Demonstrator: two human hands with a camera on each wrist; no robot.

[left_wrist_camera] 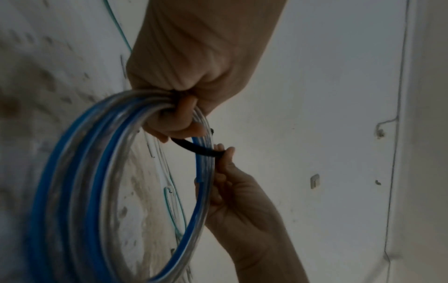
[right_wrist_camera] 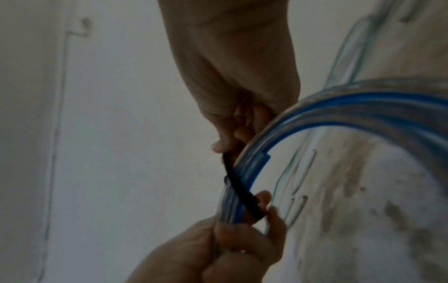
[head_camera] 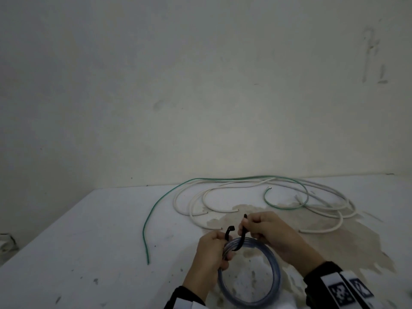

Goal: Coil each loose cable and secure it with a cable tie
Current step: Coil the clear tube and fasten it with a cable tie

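Our left hand (head_camera: 208, 253) grips the blue coil (head_camera: 275, 270) and one tie (head_camera: 242, 238) end; our right hand (head_camera: 265, 230) pinches the other end.

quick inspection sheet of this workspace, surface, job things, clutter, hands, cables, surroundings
surface: white table, scuffed, brown stain at the middle and right
job's things: blue coil held above the table; black tie looped round it, ends not joined
clutter: nothing seen
hands: left hand grips the coil and one tie end; right hand pinches the other end
cables: green cable and white cables lie loose, uncoiled
surroundings: bare marked wall
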